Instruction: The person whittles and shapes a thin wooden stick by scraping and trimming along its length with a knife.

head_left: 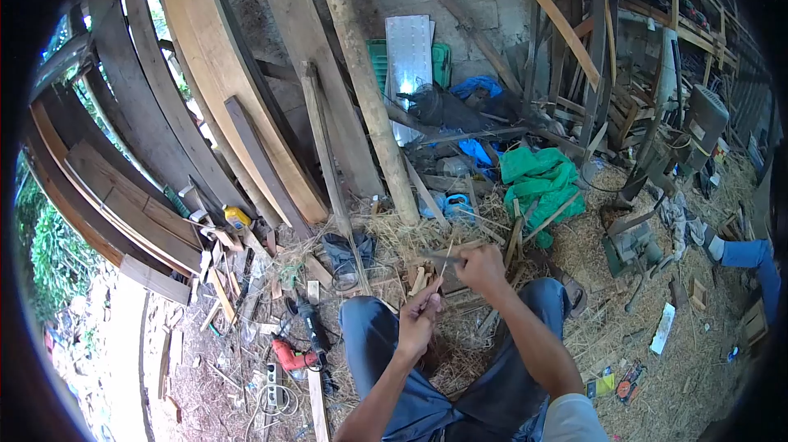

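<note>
Blade, dark and knife-like, juts leftward from the right hand, curled tight round its right end — crosswise to a thin stick pointing away from the body, its lower end pinched in the left hand; whether they touch, I cannot tell.

I see a thin, pale stick, straight and slim, a little right of and below the centre of the frame. It stands steeply, its top leaning slightly toward the right side of the frame, its lower part pinched in the fingers of the left hand. A narrow, greyish blade runs nearly level across it, pointing left out of the closed right hand, which hides any handle. The two cross; whether they touch, I can't tell.
</note>
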Demonstrator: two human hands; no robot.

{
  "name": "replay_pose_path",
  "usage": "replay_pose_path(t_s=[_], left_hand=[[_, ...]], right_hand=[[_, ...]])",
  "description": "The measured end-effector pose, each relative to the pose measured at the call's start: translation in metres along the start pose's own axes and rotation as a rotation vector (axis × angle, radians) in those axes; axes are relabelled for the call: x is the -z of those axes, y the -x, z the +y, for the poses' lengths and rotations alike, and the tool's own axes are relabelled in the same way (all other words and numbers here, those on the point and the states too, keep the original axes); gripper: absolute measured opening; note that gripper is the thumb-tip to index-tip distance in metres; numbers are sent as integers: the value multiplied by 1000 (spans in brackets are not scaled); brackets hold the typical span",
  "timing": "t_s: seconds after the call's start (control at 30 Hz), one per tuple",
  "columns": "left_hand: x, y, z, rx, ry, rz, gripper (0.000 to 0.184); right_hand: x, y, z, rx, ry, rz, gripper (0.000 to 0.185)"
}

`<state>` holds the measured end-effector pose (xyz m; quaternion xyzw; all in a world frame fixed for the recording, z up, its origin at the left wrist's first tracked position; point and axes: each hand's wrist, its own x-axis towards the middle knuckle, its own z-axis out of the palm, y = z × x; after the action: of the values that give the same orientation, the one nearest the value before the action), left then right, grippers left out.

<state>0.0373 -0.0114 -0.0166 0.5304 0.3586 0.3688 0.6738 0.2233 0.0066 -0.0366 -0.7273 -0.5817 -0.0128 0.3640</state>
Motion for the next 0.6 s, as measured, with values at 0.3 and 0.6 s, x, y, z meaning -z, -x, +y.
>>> replay_pose_path(t_s=[0.3,0.6], left_hand=[[-2,-2,7,101,77,-63,32],[3,4,10,87,87,-85,32]], right_hand=[[-3,2,-2,-23,-52,-136,16],[0,-8,20,-140,133,-88,19]])
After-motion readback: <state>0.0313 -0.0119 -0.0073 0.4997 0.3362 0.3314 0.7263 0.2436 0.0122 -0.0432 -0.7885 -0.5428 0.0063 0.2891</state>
